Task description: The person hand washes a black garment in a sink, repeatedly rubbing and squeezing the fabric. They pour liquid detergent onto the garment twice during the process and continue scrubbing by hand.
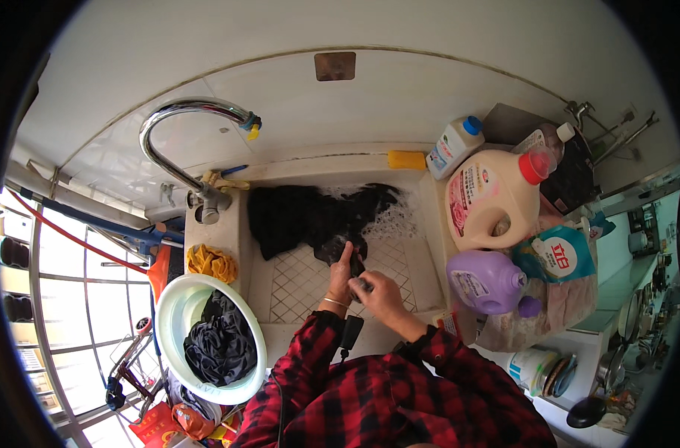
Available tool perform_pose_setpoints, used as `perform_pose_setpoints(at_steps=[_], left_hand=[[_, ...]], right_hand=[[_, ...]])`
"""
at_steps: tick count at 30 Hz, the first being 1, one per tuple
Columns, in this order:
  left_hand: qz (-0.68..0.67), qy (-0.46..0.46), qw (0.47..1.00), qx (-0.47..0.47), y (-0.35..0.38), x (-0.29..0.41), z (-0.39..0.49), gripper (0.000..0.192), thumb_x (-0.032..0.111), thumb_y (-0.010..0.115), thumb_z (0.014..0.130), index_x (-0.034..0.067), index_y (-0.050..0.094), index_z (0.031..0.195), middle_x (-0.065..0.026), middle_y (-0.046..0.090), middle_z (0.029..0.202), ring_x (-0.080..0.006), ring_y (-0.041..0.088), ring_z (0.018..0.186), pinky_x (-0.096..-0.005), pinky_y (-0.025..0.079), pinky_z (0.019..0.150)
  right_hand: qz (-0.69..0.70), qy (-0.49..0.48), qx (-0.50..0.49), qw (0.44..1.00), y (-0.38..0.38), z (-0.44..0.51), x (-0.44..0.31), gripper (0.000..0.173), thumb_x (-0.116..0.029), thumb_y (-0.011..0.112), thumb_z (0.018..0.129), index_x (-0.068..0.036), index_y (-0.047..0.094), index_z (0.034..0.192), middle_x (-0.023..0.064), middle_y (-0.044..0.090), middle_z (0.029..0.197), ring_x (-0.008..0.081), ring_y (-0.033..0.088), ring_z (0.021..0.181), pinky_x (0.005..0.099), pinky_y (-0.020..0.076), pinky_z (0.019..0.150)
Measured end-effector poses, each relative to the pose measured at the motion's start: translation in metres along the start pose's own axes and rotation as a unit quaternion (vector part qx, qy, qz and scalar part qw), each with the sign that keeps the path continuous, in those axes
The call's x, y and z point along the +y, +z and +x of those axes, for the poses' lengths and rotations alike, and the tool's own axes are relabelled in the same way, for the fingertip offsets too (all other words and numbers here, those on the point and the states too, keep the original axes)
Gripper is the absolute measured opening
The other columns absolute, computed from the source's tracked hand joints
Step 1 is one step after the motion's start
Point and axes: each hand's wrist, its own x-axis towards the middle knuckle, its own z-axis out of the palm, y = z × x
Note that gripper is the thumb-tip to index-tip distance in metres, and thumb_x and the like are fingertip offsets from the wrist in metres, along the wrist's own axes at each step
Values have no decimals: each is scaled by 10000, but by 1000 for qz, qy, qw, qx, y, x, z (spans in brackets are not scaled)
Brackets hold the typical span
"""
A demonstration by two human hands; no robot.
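Note:
A dark, wet garment (312,215) lies across a white laundry sink (432,263), with soap suds (396,221) beside its right part. At its near end, my left hand (340,274) grips a bunched portion of the dark cloth, thumb on top. My right hand (376,291) is closed on the same cloth just to the right, its knuckles up. The hands are close together above the sink's ribbed, crosshatched floor (300,280). What lies under the fingers is partly hidden.
A chrome faucet (177,103) arches at the left. A white basin (259,347) holding dark clothes (222,341) and a yellow cloth (211,263) are left. Detergent bottles (474,207), (482,280) and a yellow sponge (406,160) line the right side.

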Motion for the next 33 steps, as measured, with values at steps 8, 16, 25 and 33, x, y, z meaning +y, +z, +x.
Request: perform_pose_setpoints(at_steps=[8,16,25,33], left_hand=[[156,129,975,89,10,-14,-2,519,413,586,910,-31,580,1179,-192,650,812,-244,609,720,-367,496,658],[-104,-77,989,-78,23,8,-15,324,357,547,947,75,603,1097,-39,625,1071,-200,573,1018,-352,473,891],[-263,9,957,-120,3,53,-20,556,-69,488,810,94,417,1338,-142,512,1089,-257,524,1003,-403,400,1055],[-154,62,967,-195,-3,13,-32,658,-73,442,843,147,307,1448,-121,494,1295,-285,491,1177,-366,400,1037]], right_hand=[[-102,114,42,987,6,41,12,410,-421,510,904,-64,615,733,192,630,706,402,614,675,499,475,578],[-85,121,46,988,8,54,56,426,-473,536,885,-71,678,905,190,639,718,361,627,692,470,481,586],[248,183,-272,912,-53,34,51,687,-204,773,718,-96,477,1329,44,615,955,115,570,778,295,464,580],[439,361,-228,791,-56,37,55,449,-83,575,819,-95,526,1265,51,557,805,110,485,548,203,329,400]])
